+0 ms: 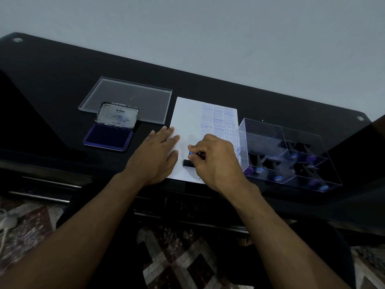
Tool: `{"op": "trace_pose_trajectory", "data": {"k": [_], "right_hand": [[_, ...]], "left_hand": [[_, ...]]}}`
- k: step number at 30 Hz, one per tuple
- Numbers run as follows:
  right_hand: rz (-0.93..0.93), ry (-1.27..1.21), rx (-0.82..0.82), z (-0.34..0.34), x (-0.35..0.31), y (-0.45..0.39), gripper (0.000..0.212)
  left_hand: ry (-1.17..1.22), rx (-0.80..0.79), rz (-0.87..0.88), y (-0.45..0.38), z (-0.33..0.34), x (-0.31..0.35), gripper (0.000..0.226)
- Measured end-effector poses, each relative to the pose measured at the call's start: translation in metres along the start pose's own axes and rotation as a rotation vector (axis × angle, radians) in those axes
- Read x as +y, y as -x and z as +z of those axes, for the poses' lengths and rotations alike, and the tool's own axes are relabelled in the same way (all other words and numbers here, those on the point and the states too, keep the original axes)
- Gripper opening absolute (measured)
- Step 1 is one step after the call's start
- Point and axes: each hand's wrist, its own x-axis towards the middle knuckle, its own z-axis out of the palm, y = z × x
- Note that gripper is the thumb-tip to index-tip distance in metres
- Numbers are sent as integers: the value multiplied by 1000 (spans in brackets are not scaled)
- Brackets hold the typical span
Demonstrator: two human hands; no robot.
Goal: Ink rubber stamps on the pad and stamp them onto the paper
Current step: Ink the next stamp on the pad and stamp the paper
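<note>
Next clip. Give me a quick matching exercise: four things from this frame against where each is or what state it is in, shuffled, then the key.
1. ink pad
2. stamp
3. left hand
4. clear box

A. flat on the paper's left edge
B. right of the paper, holding spare stamps
C. lid open, left of the paper
D. on the paper, in the right hand's grip

Pairs: 1-C, 2-D, 3-A, 4-B

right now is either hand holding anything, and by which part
The right hand pinches a rubber stamp by its blue-capped handle, its black base down on the paper. The left hand holds nothing; it rests flat on the paper.
</note>
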Motion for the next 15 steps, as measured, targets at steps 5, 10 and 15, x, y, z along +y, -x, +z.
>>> {"op": "trace_pose_trajectory", "data": {"k": [5,10,15], "right_hand": [[-11,4,23,6,1,-1,13],[-34,20,46,10,3,-2,9],[-57,26,44,9,2,0,9]], "left_hand": [[-5,-2,-3,0,0,-1,58],[-6,-12,-2,0,0,0,58],[-11,-10,-6,-1,0,0,59]]}}
